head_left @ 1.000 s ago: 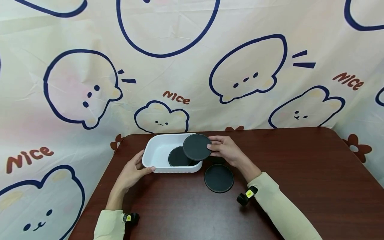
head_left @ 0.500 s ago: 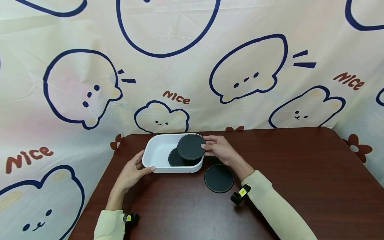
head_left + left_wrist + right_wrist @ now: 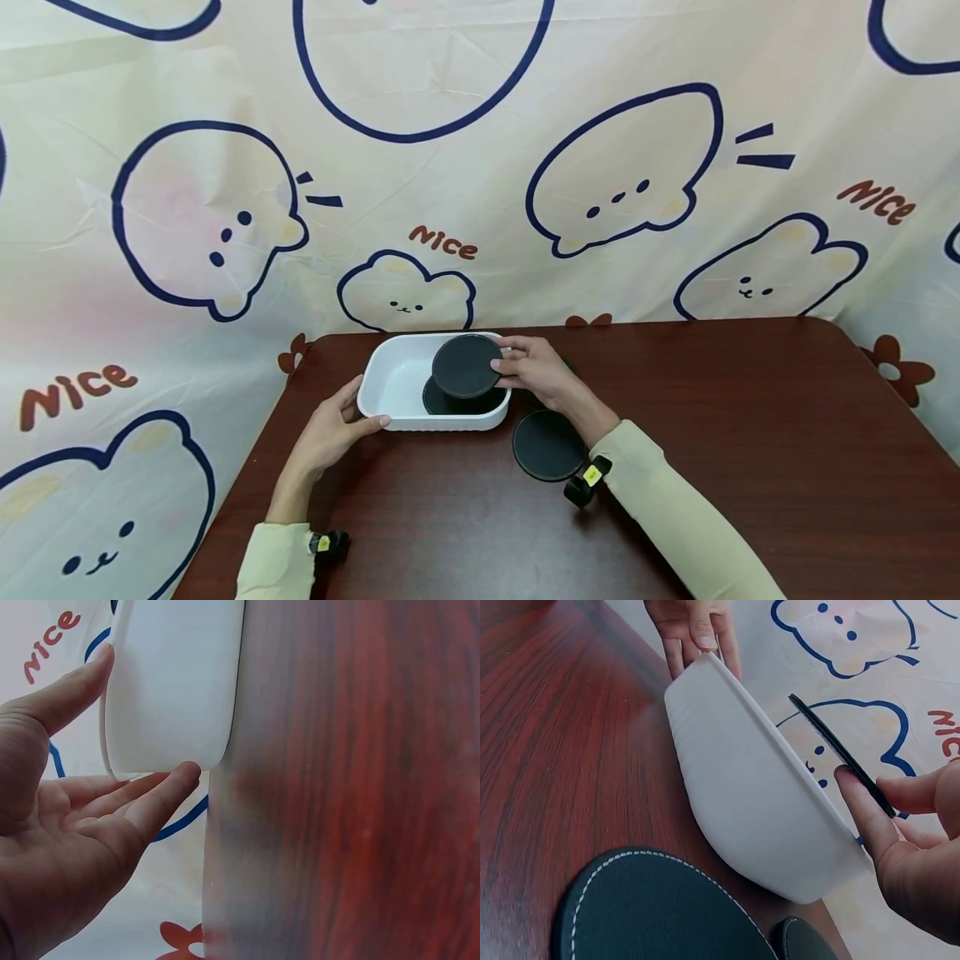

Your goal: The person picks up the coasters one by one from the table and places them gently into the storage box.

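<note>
Close to the far edge of the tabletop (image 3: 712,433), toward its far left corner, a white box (image 3: 393,375) is standing with its long sides running roughly along that edge. The left hand (image 3: 326,433) is gripping the box at its left end, the thumb lying on the near corner of the rim and the fingers reaching round the end wall. The right hand (image 3: 540,372) is pinching a black disc (image 3: 465,365) by its right side, between thumb and fingers; in the right wrist view this disc is hovering above the rim, apart from it. Inside the box, in its right half, a second disc (image 3: 437,402) is lying, partly hidden by the held one. Off the box's near right corner, a third disc (image 3: 547,447) is resting flat on the tabletop, showing pale stitching round its border. A fourth disc (image 3: 804,943) is lying just beside it, toward the far edge, mostly hidden behind the right hand in the head view. Pale sleeves (image 3: 697,508) are covering the arms, each carrying a small black device (image 3: 578,492) near the wrist. Beyond the far edge, a printed cloth (image 3: 480,183) is hanging.
</note>
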Motion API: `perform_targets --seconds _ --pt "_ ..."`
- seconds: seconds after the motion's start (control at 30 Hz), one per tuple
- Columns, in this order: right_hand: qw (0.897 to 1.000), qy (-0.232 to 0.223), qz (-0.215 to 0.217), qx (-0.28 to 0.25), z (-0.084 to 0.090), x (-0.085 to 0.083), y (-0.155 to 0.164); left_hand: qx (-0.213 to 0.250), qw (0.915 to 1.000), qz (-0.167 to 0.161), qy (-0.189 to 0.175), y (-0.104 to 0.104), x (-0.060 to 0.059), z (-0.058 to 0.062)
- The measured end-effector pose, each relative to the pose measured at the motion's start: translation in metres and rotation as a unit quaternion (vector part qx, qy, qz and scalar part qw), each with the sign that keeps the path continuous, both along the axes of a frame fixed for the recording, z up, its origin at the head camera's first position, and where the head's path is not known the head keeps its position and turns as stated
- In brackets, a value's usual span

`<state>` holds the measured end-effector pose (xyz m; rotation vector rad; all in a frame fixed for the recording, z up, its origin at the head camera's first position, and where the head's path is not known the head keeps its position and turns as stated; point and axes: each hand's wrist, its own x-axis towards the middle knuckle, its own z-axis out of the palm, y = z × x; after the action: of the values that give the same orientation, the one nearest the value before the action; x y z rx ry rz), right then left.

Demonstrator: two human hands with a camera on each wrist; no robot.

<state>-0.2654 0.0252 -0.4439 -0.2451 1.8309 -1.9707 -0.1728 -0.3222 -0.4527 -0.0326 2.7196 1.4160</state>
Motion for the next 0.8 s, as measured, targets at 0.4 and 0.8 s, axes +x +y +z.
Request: perform_targets --seconds 0.4,0.8 --pt "1.0 0.004 0.015 -0.004 0.004 0.001 -0.015 0.0 1.0 -0.001 -0.001 0.0 -0.001 0.001" --pt "1.0 0.003 0.015 0.008 0.005 0.003 -0.027 -0.002 1.0 0.0 -0.003 0.001 0.0 0.001"
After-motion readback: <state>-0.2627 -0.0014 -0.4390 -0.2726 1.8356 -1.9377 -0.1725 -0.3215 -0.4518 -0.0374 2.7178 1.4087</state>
